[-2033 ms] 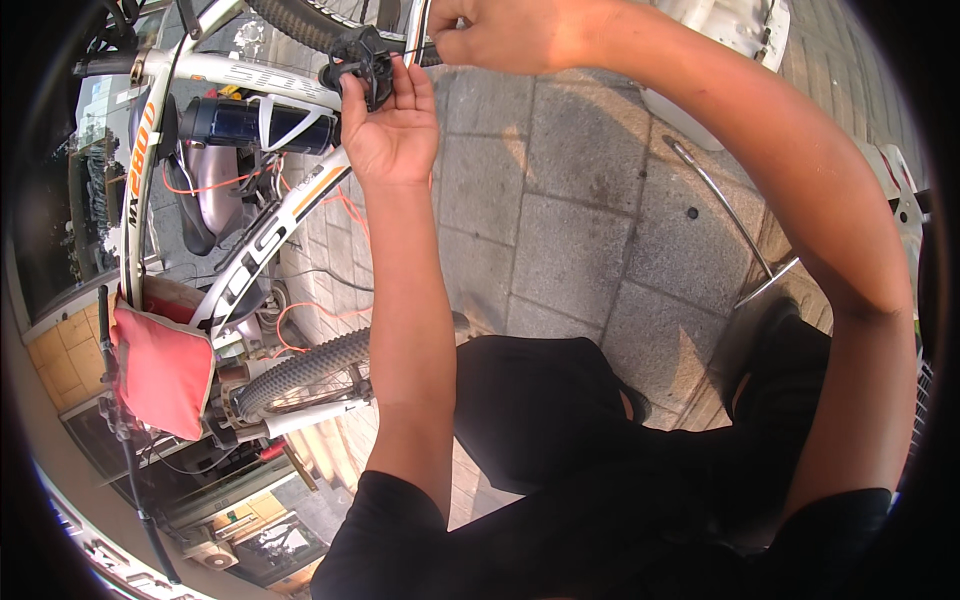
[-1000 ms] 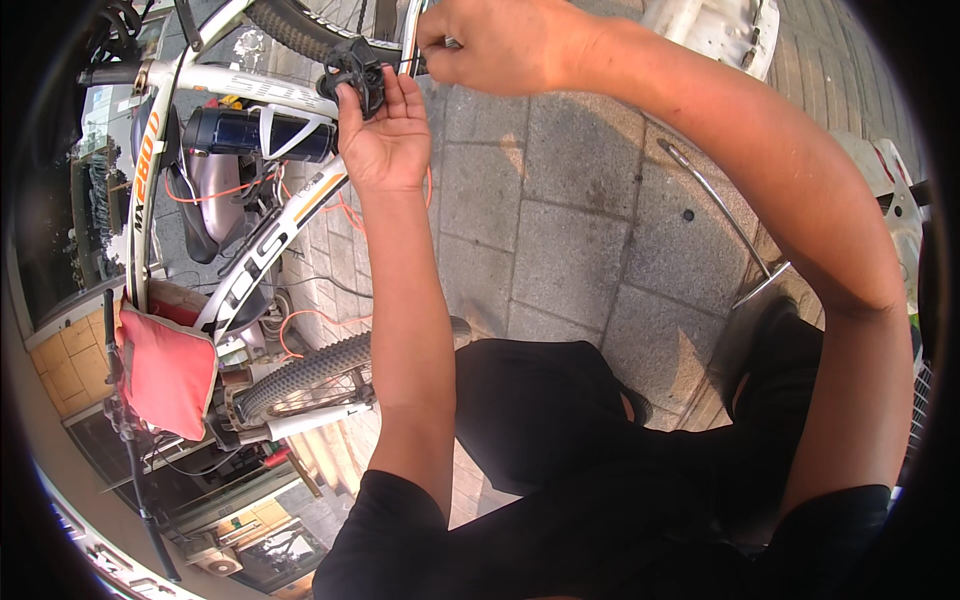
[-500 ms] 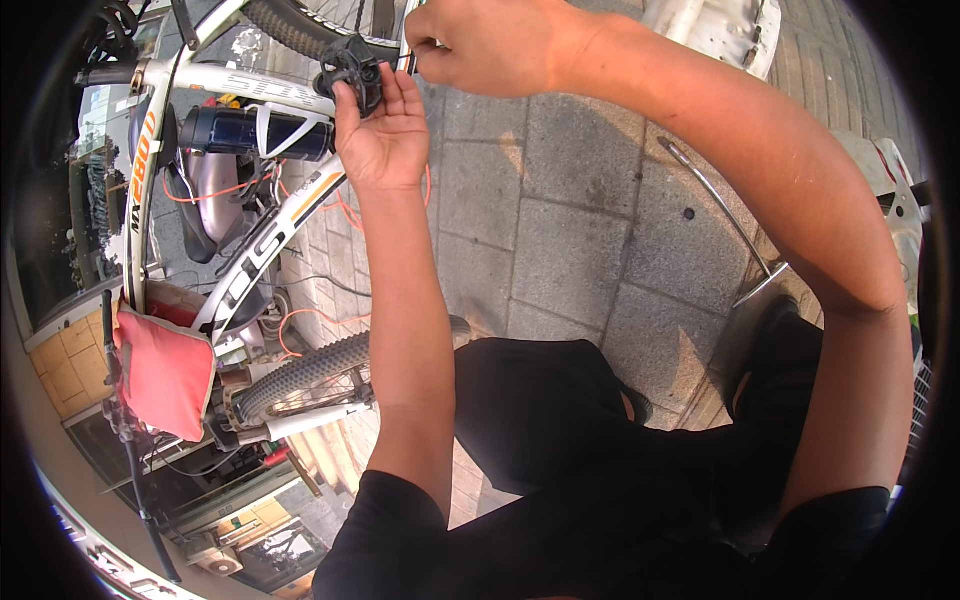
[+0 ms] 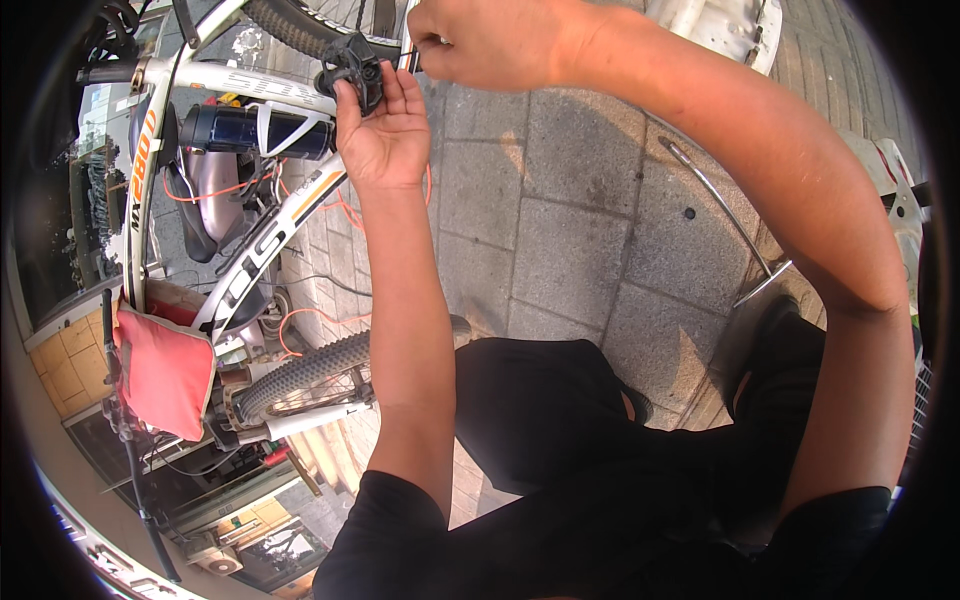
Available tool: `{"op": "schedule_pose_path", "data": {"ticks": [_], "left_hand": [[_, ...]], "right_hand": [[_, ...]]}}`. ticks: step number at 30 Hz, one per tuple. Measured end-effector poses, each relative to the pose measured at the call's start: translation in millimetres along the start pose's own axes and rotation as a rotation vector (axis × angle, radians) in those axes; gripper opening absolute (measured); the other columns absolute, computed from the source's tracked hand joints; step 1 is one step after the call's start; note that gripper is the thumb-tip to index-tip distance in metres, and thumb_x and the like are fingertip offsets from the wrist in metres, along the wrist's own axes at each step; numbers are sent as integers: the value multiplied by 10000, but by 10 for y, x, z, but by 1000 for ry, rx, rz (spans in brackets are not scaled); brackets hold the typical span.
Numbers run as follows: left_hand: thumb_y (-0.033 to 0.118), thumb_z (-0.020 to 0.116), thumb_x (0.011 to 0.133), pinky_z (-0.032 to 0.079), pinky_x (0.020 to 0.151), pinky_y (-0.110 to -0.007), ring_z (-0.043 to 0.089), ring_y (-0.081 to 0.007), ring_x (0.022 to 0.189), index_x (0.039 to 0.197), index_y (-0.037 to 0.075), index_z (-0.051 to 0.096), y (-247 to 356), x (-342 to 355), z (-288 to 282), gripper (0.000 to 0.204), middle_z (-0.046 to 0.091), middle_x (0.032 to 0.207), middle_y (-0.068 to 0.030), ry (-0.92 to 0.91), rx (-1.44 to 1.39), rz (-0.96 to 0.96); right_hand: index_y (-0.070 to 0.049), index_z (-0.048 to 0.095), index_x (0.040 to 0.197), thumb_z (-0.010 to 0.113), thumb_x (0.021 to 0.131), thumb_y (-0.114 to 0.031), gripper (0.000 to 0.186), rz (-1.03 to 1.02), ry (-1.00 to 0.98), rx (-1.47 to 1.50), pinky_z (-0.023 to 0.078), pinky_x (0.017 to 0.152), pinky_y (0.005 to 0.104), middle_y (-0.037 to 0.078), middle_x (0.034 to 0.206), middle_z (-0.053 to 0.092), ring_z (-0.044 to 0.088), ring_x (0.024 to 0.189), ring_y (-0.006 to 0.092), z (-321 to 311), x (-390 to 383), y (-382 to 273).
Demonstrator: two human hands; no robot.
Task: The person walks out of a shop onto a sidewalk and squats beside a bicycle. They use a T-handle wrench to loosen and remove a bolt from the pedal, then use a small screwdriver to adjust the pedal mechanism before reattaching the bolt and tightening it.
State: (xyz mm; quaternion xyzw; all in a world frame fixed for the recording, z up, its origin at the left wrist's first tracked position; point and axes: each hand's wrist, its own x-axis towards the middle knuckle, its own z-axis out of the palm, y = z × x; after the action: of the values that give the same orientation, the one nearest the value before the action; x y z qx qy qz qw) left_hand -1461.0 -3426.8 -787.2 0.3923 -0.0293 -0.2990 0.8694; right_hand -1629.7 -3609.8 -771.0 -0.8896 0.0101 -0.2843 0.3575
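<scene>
A white bicycle [image 4: 235, 82] with orange and black lettering fills the left side of the view. My left hand [image 4: 385, 145] reaches up to a black mechanical bicycle part [image 4: 352, 72] beside the frame, with the thumb on its near side and the fingers behind it. Palm up, this hand supports the part. To the right of it, my right hand [image 4: 490, 45] is closed in a pinch. A short dark strand shows at its fingertips, but what it grips is mostly hidden.
A dark blue bottle [image 4: 255, 133] sits in a white cage on the frame. Around the bicycle are a red pouch [image 4: 170, 375], two knobby tyres [image 4: 310, 375] and orange cord [image 4: 300, 325]. A bent metal rod [image 4: 720, 205] lies on the paving, and a white panel [image 4: 715, 30] stands beyond my right arm.
My right hand has shifted very slightly to the right, away from the black part. My left hand stays on the part, almost still.
</scene>
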Motion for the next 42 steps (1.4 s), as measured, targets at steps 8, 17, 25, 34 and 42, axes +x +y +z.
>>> {"op": "schedule_pose_path", "data": {"ticks": [8, 17, 25, 34, 42], "left_hand": [[251, 764, 941, 564, 997, -476, 716, -256, 1049, 1122, 12, 641, -16, 8, -5, 323, 713, 1108, -101, -7, -10, -2], [266, 769, 937, 575, 980, -477, 718, -254, 1038, 1128, 31, 649, 6, 35, -34, 326, 715, 1116, -94, -10, -20, -14], [262, 770, 937, 578, 974, -479, 715, -255, 1037, 1131, 36, 655, -23, 21, -11, 319, 708, 1122, -91, -11, -10, -10], [293, 746, 957, 573, 978, -454, 712, -250, 1026, 1157, 29, 648, -53, -19, 25, 346, 703, 1132, -112, -20, 46, 21], [290, 754, 951, 569, 975, -443, 692, -248, 1059, 1191, 24, 632, -22, 6, -14, 379, 694, 1159, -129, -19, 41, 1]], "right_hand": [[-23, 744, 866, 657, 856, -295, 285, 13, -7, -22, 570, 805, 498, 235, 839, 722, 719, 854, 418, 10, 5, 5], [-28, 751, 869, 664, 869, -316, 301, 26, -23, -22, 571, 815, 491, 229, 851, 725, 718, 873, 414, 4, 23, -19], [-15, 751, 842, 634, 875, -223, 241, 9, -88, -147, 578, 797, 491, 230, 859, 740, 738, 849, 401, -51, -21, -136], [-39, 760, 831, 648, 834, -167, 170, -3, -122, -207, 587, 778, 465, 210, 857, 751, 750, 836, 377, -61, -59, -266], [-11, 755, 972, 673, 842, -191, 237, 223, -176, 68, 601, 764, 457, 186, 920, 763, 761, 893, 348, 16, -36, -353]]}}
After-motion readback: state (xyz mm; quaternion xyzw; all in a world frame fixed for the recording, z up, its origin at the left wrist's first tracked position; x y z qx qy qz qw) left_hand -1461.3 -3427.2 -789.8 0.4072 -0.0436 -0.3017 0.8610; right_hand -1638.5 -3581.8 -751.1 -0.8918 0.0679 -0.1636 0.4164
